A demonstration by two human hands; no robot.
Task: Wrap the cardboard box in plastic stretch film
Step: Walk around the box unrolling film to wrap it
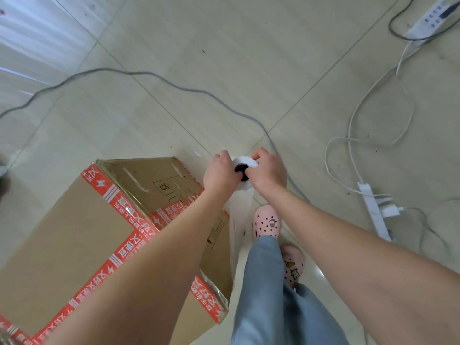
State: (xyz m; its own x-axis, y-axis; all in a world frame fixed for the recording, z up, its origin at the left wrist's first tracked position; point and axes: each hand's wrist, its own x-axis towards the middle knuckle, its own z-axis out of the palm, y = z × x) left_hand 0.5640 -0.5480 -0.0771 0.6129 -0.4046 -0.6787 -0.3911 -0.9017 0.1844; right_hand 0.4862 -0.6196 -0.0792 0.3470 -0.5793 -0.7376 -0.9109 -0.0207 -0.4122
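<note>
Both hands (245, 174) round film roll (245, 163), cardboard box (74, 235) lower left.

The cardboard box (62, 232) shows a framed digit, perhaps 9; its red tape (122, 204) carries white Chinese characters.

I see only the top of the film roll (245, 161) between my left hand (219, 174) and right hand (267, 170); below-left of them, the cardboard box (74, 232) runs off the bottom edge.

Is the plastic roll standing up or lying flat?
Standing up: the roll shows its top and dark core hole, gripped by left hand and right hand.
</note>
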